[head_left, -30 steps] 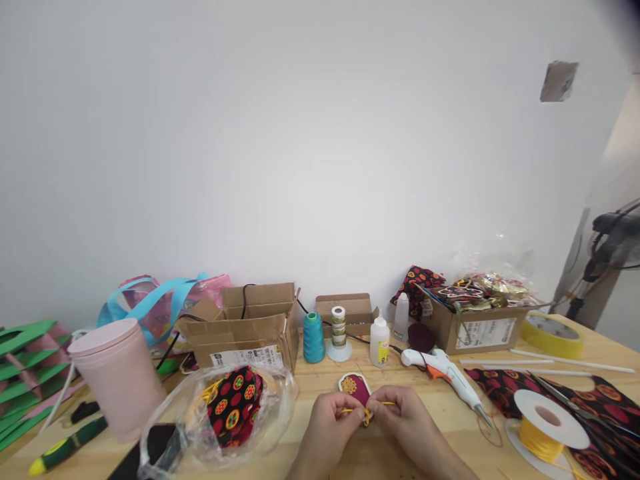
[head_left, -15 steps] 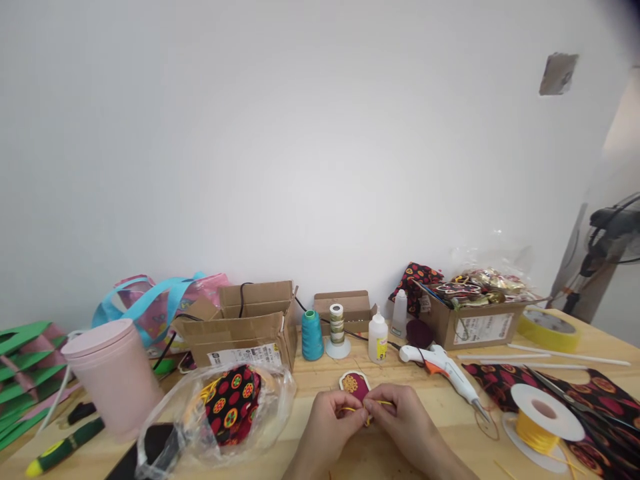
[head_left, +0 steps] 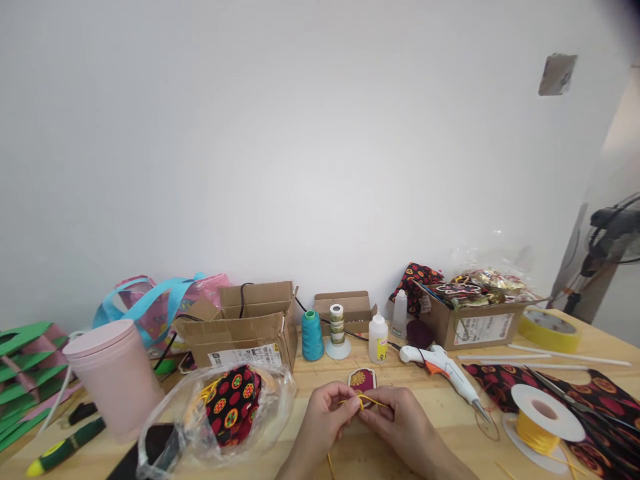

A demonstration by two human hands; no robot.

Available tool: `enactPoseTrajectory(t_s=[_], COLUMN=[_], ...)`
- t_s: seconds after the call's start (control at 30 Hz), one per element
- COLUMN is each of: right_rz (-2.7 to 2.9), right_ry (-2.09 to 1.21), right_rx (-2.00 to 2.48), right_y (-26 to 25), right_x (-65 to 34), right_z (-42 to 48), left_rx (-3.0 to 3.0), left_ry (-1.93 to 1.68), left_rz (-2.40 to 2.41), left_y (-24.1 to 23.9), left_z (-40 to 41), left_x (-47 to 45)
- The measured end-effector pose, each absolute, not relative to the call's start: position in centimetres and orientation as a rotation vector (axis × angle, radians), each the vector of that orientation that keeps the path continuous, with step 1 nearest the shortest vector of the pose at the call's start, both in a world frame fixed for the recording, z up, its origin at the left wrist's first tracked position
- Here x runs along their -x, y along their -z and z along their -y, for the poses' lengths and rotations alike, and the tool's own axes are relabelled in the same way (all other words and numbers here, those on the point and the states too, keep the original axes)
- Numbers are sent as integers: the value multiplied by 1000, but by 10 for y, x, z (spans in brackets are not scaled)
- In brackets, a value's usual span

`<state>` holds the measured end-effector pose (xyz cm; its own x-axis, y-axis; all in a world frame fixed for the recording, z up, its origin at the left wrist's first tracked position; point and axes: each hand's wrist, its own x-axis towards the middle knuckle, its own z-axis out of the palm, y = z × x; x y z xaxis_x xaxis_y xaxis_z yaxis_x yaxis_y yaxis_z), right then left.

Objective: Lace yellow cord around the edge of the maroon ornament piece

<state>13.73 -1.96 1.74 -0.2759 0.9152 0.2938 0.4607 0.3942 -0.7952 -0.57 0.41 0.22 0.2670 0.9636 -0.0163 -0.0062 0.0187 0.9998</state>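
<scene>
Low in the middle of the view, my left hand and my right hand meet over the wooden table. Both pinch a thin yellow cord between thumb and fingers. The cord loops up between the fingertips and a strand trails down toward the table's near edge. Just beyond the fingers lies a small maroon fabric tag with a gold flower; whether the cord is tied to it is hidden by the fingers.
A white glue gun and a yellow cord spool lie to the right, patterned fabric beyond. Thread cones, a glue bottle and cardboard boxes stand behind. A plastic bag with fabric and a pink cup sit left.
The hands have drawn slightly nearer and the cord loop now stands up between the fingertips. More of the maroon tag shows beyond them.
</scene>
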Motion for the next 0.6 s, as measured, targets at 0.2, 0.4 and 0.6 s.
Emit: enactPoseTrajectory(t_s=[0.2,0.4,0.6], right_rz=[1912,1785,1601], right_ry=[-657,-701,-919], right_rx=[1255,1362,1410], right_y=[-9,-9,-10], right_x=[-137,-141,-146], right_z=[16,14,7], left_rx=[-1369,-1416,-1517], left_ry=[-1069,-1044,-992], left_rz=[-976,-1067,-1226], left_y=[-1,-2,1], left_z=[-5,-1,3], left_x=[6,3,-2])
